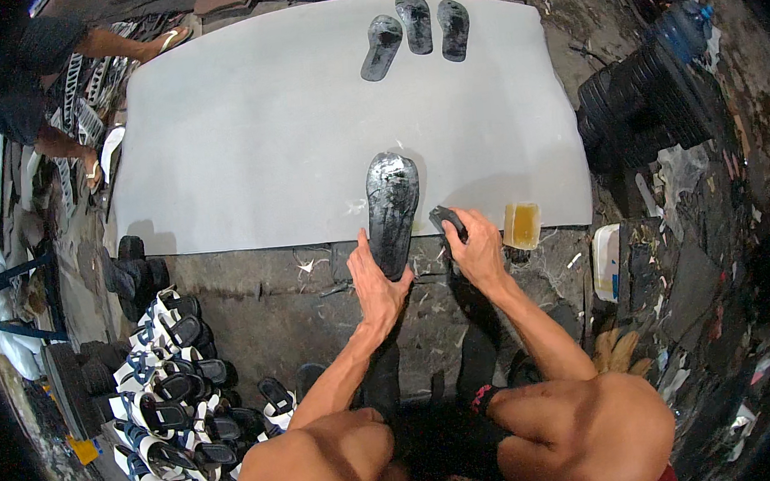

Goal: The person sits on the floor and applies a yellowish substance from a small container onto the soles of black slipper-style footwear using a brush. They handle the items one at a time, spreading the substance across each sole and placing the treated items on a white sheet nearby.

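Observation:
A shiny black shoe sole (393, 199) lies lengthwise on the front part of a pale grey sheet (241, 134), its near end reaching past the sheet's edge. My left hand (378, 284) grips that near end between thumb and fingers. Just to the right, my right hand (480, 251) is closed around a small dark block (446, 221), held apart from the sole. Beside the right hand sits a shallow clear container (521, 225) of amber liquid. Three more glossy black soles (419, 25) rest at the sheet's far edge.
Many black-and-white sandals (171, 393) are heaped at the lower left. Dark ribbed stacks (641, 98) stand off the sheet's right side, with a white tray-like piece (607, 264) nearer. Another person's foot (169, 42) is at the far left corner.

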The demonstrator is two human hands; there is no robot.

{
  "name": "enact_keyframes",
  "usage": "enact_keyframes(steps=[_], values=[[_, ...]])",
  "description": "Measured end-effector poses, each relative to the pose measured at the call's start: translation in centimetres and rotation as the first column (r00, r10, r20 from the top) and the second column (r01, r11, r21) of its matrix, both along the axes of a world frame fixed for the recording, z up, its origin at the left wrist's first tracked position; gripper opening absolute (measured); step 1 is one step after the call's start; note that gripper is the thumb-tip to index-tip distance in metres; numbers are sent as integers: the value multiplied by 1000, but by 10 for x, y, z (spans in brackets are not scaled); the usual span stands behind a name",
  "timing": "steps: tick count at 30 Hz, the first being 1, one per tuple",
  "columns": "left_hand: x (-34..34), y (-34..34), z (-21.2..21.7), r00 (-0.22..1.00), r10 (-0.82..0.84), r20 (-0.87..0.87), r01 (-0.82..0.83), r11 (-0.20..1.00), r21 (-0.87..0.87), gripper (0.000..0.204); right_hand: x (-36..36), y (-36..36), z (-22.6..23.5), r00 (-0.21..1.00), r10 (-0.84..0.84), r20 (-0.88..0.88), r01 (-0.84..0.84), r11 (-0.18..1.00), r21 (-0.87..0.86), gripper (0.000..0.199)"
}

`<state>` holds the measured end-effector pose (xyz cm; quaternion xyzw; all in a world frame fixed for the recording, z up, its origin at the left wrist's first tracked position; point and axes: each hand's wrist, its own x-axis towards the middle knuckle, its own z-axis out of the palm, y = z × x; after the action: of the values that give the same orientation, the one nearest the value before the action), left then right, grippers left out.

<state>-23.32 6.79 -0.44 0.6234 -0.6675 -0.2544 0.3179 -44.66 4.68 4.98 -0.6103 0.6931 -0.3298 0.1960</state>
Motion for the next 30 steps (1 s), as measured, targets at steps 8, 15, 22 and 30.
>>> enact_keyframes(steps=[8, 15, 22, 30], values=[[9, -9, 3, 996, 74, -42, -72, 997, 36, 119, 5, -19, -7, 988, 145, -49, -146, 989, -14, 29], [16, -5, 6, 995, 88, -49, -89, 996, -7, 108, 7, -30, -20, 930, 331, -160, -344, 937, -63, 35], [21, -5, -6, 993, 117, -32, -117, 993, -12, 104, 8, -12, -22, 805, 535, -255, -558, 830, -18, 43], [25, -4, -3, 996, 76, -52, -75, 997, 14, 99, -10, 1, -22, 949, 281, 144, -284, 959, 0, 37]])
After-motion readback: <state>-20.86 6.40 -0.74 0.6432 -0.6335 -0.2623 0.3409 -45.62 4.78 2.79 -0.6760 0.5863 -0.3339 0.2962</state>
